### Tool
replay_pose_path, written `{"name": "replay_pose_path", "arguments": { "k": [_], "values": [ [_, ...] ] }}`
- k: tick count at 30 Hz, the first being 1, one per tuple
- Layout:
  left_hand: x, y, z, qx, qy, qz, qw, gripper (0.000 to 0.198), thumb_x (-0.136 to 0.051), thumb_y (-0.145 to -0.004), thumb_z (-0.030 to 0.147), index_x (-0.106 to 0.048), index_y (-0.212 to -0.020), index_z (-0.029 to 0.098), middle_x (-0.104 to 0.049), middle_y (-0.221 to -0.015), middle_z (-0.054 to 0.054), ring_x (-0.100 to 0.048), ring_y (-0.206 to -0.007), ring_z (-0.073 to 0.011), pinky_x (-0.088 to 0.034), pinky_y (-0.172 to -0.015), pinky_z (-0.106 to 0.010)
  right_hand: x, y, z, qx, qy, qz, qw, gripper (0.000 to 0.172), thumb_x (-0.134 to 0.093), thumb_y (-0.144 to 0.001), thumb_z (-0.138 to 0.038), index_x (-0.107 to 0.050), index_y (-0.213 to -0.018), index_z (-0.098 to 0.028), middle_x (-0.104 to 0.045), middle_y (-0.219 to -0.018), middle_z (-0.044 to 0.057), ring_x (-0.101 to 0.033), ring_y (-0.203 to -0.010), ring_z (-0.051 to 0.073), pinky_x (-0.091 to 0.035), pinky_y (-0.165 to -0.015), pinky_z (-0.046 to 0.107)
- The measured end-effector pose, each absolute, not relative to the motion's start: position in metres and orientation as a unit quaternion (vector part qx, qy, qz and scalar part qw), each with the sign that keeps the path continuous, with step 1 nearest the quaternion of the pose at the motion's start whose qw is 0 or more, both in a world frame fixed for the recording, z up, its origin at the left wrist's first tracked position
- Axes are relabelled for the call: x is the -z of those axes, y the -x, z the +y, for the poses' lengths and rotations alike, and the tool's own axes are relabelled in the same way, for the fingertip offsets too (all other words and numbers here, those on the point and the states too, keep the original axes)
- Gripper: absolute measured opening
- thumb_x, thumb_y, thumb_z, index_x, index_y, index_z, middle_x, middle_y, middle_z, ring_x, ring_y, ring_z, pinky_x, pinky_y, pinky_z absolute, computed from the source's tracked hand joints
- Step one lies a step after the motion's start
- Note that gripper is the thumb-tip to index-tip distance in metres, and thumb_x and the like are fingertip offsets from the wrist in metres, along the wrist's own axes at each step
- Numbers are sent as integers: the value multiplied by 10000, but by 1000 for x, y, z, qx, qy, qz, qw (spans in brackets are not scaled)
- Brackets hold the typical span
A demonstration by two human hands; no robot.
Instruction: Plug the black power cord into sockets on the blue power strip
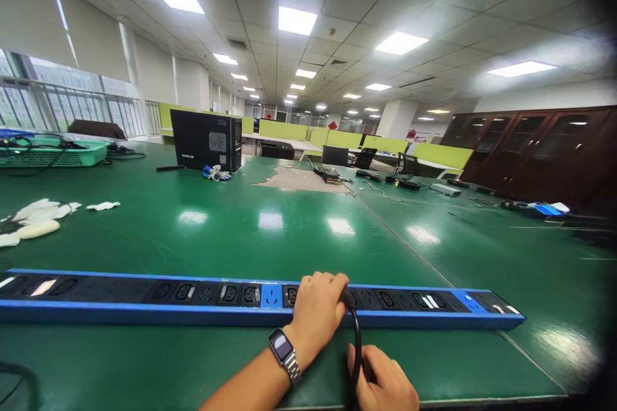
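Blue-sided and black-faced, one long rack power strip [207,316] lies across the lower middle of the frame, its left end cut off by the frame edge. Two blue socket blocks [271,296] show on it; many of its black outlets are too dim to count. Two hands meet one black cord [357,340] at lower centre. The left hand [318,302], below which sits one smartwatch [284,348], is curled over the cord's upper end against the strip, hiding any plug and the outlets beneath. The right hand [383,379], partly cut off at the bottom edge, pinches the cord between thumb and fingers. At centre left stand one computer tower [200,140] and a bundle of blue-and-white gloves [216,173], their number unclear. One green basket [89,154] is cropped at the left edge, its tangled cables uncountable.
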State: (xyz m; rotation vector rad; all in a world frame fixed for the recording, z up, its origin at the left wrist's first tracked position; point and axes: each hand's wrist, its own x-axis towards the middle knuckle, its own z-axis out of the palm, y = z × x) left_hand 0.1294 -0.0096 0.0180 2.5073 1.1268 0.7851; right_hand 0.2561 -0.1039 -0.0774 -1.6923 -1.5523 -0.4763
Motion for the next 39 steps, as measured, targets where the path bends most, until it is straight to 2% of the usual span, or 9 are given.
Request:
{"name": "replay_pose_path", "arguments": {
  "k": [3,6,9,13,17,22,29,33,39],
  "values": [
    [-17,-133,-9,-313,-860,373,155,358,-527,-833,62,-598,-1131,248,-675,-1072,-46,-580,-1000,-233,-471,-867,-380,73,-250,-102,215,664,-610,376,500,-325,-970,-433,-543,-567,-234,-550,-525,-4,-495,-498,131,-350,-556,263],
    [-20,-130,-9,-423,-817,344,186,353,-516,-834,52,-609,-1103,260,-680,-1079,-24,-591,-981,-207,-479,-870,-348,71,-250,-101,212,658,-615,381,500,-339,-974,-429,-545,-565,-229,-557,-525,-8,-494,-499,125,-347,-576,259],
    [-27,-112,-3,-505,-758,353,213,255,-569,-870,173,-616,-1109,249,-698,-1051,-31,-619,-961,-209,-491,-867,-340,73,-251,-101,198,658,-611,394,486,-378,-966,-445,-570,-577,-227,-575,-541,-10,-506,-514,124,-346,-593,258],
    [-36,-52,13,-550,-693,408,225,280,-571,-885,361,-622,-1116,211,-718,-994,-41,-665,-882,-201,-514,-821,-310,75,-249,-102,187,671,-597,398,482,-402,-956,-463,-588,-577,-230,-577,-546,-11,-499,-515,125,-343,-600,264],
    [-37,10,18,-526,-685,466,192,344,-545,-882,458,-643,-1086,199,-735,-939,-38,-685,-822,-202,-526,-765,-297,75,-247,-103,186,682,-589,391,471,-412,-955,-457,-598,-587,-230,-586,-561,-6,-492,-524,130,-337,-608,275],
    [-23,28,3,-422,-752,465,201,311,-551,-882,415,-666,-1081,206,-742,-875,-22,-684,-757,-195,-525,-693,-280,71,-244,-104,178,687,-582,396,477,-408,-955,-474,-589,-588,-230,-574,-545,-15,-483,-518,128,-336,-612,276],
    [-5,-2,-7,-355,-800,467,126,310,-663,-844,296,-659,-1153,273,-728,-1062,-35,-644,-986,-241,-471,-891,-397,66,-242,-105,181,673,-584,416,493,-399,-959,-471,-602,-584,-223,-585,-545,-18,-501,-515,117,-342,-609,264],
    [-5,-5,-9,-316,-831,446,100,312,-637,-858,190,-647,-1158,276,-707,-1109,-30,-611,-1054,-239,-444,-928,-420,67,-247,-105,190,657,-605,407,470,-424,-955,-453,-606,-587,-224,-588,-544,-25,-509,-506,109,-341,-598,257],
    [2,-1,-9,-339,-843,406,99,408,-647,-839,191,-593,-1238,257,-682,-1187,-46,-592,-1107,-255,-429,-973,-449,69,-247,-106,178,664,-603,405,468,-426,-954,-460,-603,-589,-225,-594,-562,-22,-515,-528,112,-346,-617,256]
  ]
}}
